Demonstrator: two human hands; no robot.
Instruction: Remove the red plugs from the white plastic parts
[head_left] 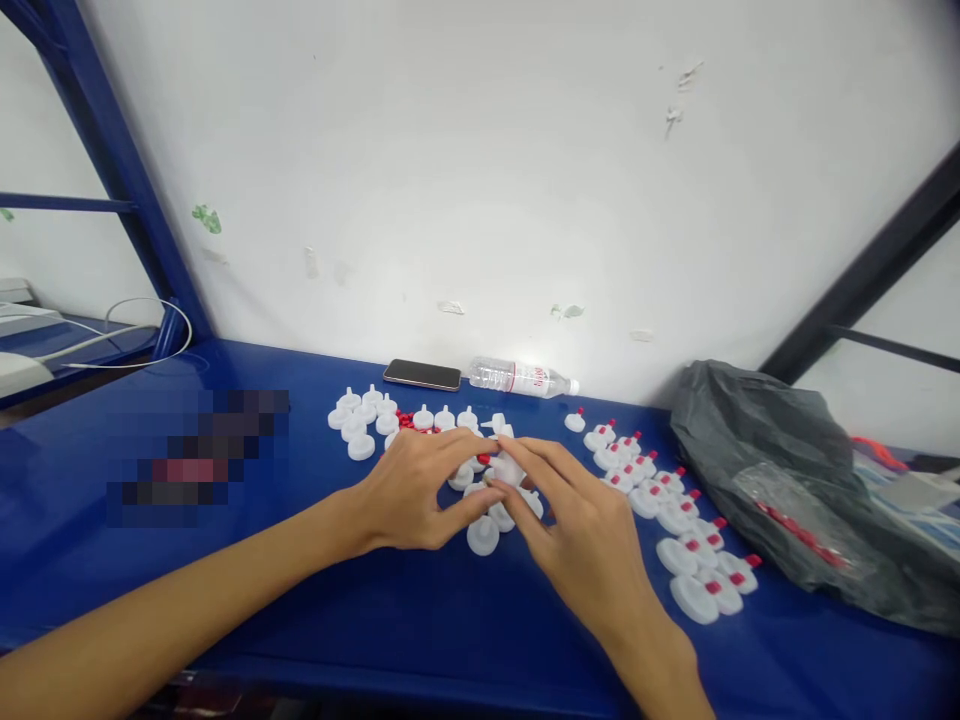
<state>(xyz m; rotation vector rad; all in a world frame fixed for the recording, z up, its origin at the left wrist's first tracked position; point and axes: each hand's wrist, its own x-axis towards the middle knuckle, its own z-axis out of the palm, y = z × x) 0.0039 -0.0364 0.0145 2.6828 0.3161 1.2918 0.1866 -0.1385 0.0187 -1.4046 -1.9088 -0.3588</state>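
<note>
Both hands meet over the middle of the blue surface (pixel 112 560), above a loose scatter of white plastic caps. The left hand (pixel 416 490) comes in from the near left, palm down, its fingers (pixel 469 450) curled narrow and pinched on a small white cap (pixel 507 468) held just off the surface. The right hand (pixel 589 535) comes in from the near right, and its fingers (pixel 525 455) close on the same white cap from the other side, so the piece sits between the fingertips of both hands. Whether the cap carries a red piece cannot be told, since the fingers cover most of it.

Under and just beyond the hands lie plain white caps (pixel 360 425), spread toward the far left, with a small heap of red plugs (pixel 406 420) among them. One more white cap (pixel 483 535) lies near the left hand's thumb. To the right, a band of white caps with red plugs fitted (pixel 697 560) runs from the far middle toward the near right.

Against the far wall lie a dark phone (pixel 422 375) and, just beside it to the right, a clear water bottle (pixel 521 378) on its side. A grey plastic bag (pixel 795 480) slumps at the right end, with red pieces showing through it.
</note>
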